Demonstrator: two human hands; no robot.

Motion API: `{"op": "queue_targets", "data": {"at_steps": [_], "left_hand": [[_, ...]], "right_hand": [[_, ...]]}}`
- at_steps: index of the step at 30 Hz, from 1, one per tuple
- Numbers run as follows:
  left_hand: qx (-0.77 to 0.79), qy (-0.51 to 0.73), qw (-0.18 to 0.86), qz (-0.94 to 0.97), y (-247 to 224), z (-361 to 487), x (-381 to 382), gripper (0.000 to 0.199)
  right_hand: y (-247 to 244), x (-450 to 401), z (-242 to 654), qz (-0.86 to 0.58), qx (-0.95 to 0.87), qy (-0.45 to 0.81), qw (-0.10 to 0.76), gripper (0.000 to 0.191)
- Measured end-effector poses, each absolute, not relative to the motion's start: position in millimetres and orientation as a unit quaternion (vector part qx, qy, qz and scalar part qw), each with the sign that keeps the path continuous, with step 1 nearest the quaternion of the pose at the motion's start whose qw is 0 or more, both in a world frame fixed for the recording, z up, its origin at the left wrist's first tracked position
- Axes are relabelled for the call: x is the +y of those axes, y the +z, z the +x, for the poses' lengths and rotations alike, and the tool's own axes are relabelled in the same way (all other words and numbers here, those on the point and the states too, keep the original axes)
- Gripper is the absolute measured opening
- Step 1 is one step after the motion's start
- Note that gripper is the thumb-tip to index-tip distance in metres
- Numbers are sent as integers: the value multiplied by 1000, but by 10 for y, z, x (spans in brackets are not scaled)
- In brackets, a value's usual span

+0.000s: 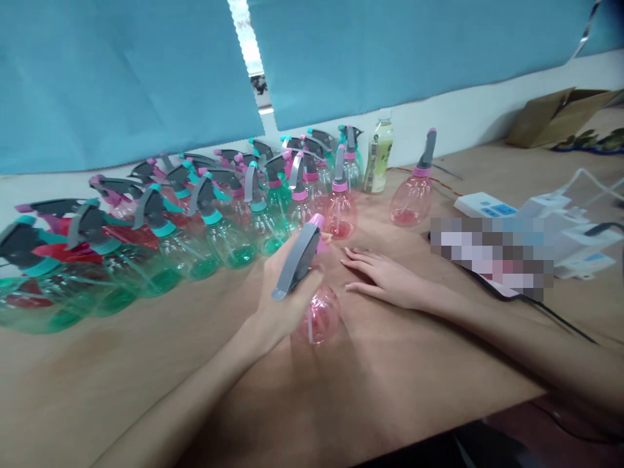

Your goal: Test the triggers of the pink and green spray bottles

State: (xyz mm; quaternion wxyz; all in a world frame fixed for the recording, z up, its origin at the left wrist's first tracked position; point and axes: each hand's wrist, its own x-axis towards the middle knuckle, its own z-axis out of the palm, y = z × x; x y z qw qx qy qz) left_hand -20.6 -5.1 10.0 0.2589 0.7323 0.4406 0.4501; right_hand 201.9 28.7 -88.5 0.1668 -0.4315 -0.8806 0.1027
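We have our left hand wrapped around the neck of a pink spray bottle, its thumb side against the bottle just below the grey trigger and pink nozzle; the bottle stands roughly upright over the near middle of the brown table, though we cannot tell whether its base bears on the surface. Our right hand lies palm down on the table just to the right, holding nothing, its fingers stretched out towards the held bottle without touching it. Beyond our left hand, and running away to the left, we see a crowded group of spray bottles, clear green ones with teal collars and pink ones with pink collars, all with grey triggers; the nearest pink one is close to the far side of our fingers. Farther right a lone pink-collared bottle stands apart, with a labelled drink bottle between it and the group. On the right side we find a device with a blurred-out screen, a white power strip, and, at the far right, a cardboard box. Blue sheeting covers the wall behind.
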Motion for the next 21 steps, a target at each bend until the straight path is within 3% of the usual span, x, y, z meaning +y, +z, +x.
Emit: {"op": "queue_targets", "data": {"at_steps": [21], "left_hand": [[412, 471, 256, 737, 47, -211, -35, 4]], "right_hand": [[-899, 292, 2024, -425, -881, 103, 182, 67]]}}
